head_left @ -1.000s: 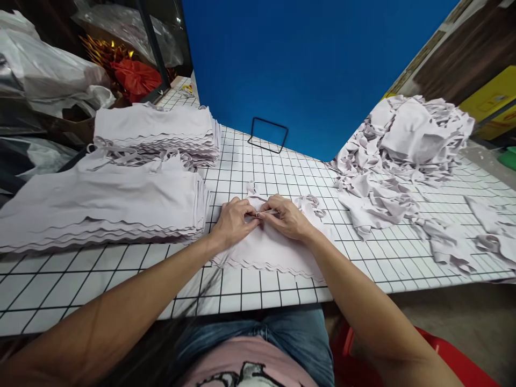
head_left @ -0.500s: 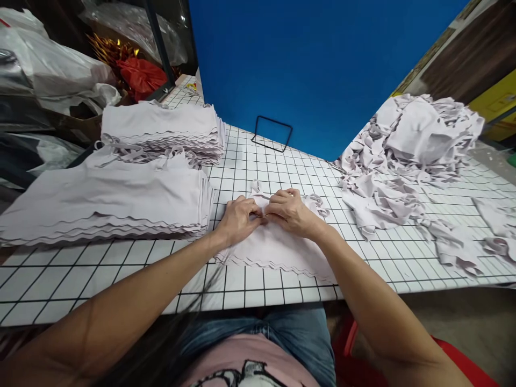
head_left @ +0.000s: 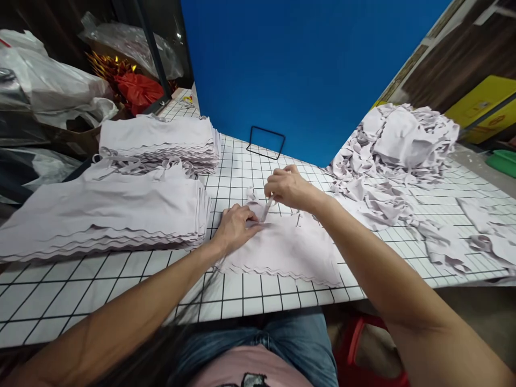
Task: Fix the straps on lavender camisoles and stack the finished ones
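Note:
A pale lilac garment (head_left: 288,250) with a scalloped hem lies flat on the gridded table (head_left: 121,279) in front of me. My left hand (head_left: 236,226) presses down on its upper left part, fingers curled onto the cloth. My right hand (head_left: 287,187) is raised a little above the table, fingers pinched on a thin strap (head_left: 266,208) of the garment, which stretches down toward my left hand.
Two neat stacks of the same garments sit at the left, one near (head_left: 100,212) and one farther back (head_left: 159,141). A loose heap of garments (head_left: 395,156) spreads across the right. A black wire stand (head_left: 266,143) stands at the back. Plastic bags (head_left: 52,86) lie beyond the left edge.
My right hand has lifted up and back from beside my left hand, drawing the strap taut. My left hand stays pressed on the garment.

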Available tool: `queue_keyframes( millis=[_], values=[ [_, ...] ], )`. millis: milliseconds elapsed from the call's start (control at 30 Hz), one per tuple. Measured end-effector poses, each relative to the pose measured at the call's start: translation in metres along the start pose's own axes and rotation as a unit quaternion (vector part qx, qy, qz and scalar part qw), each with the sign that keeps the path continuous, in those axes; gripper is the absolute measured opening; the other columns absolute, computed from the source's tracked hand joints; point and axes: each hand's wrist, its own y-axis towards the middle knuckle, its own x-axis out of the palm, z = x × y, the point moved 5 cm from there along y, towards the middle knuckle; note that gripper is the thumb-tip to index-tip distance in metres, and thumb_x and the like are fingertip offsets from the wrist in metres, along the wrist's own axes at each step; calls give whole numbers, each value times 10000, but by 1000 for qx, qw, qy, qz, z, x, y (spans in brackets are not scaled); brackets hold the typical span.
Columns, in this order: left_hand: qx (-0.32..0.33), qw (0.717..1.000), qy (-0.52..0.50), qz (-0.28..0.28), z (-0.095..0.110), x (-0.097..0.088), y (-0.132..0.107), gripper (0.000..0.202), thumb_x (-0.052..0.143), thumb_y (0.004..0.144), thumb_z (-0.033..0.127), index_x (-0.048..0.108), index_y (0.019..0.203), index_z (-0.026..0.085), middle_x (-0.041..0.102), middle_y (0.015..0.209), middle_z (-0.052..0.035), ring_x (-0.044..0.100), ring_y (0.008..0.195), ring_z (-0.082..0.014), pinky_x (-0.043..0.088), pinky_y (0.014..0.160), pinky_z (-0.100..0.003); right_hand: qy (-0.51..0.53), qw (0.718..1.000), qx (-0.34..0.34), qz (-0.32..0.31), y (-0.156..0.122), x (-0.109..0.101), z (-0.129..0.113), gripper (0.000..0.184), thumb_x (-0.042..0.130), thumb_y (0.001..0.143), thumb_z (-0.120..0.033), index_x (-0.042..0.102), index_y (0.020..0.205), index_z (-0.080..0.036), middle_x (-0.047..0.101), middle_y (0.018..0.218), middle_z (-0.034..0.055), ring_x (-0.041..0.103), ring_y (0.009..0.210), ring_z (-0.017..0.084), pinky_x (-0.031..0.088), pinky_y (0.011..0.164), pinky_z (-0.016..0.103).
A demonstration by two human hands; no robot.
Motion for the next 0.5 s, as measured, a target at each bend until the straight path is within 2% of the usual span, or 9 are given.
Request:
queue_keyframes(
  millis=[100,167,233,300,400,500],
  values=[
    [7,999,27,18,-1,1,-3,173,717,787,337,629,859,207,669,957,-38,562,974,-264,428,890,-443,58,992,68,92,17,-8,26,83,616,866,-176,662,801,-199,662,881,49,517,913,216,296,854,401],
    [10,997,51,52,1,-1,-6,301,726,775,329,595,1019,210,634,1046,-56,552,1020,-269,444,894,-440,128,976,119,130,29,0,43,121,674,849,-300,657,798,-192,657,892,42,536,879,196,337,801,354],
    [30,992,78,90,7,-4,-9,487,721,780,309,521,1211,202,586,1179,-99,530,1112,-289,448,931,-455,200,956,177,123,40,19,58,234,699,819,-401,633,759,-184,636,809,22,532,762,158,361,710,307],
    [70,986,109,102,14,-4,-11,589,677,820,275,434,1352,198,510,1344,-136,469,1253,-309,418,1015,-475,252,936,226,93,48,42,69,304,690,807,-452,597,713,-179,593,696,-7,491,648,122,353,621,275],
    [124,979,153,48,19,6,-11,570,561,903,291,385,1439,206,386,1527,-121,302,1436,-318,326,1130,-498,272,925,255,70,55,67,73,326,666,814,-459,582,712,-161,578,646,-26,476,605,93,354,575,247],
    [127,975,179,-17,11,18,-12,544,441,955,394,393,1465,211,378,1555,-98,276,1466,-311,288,1161,-516,257,934,244,55,53,70,68,265,637,838,-399,640,816,-134,639,740,-27,543,665,75,394,620,221]
  ],
)
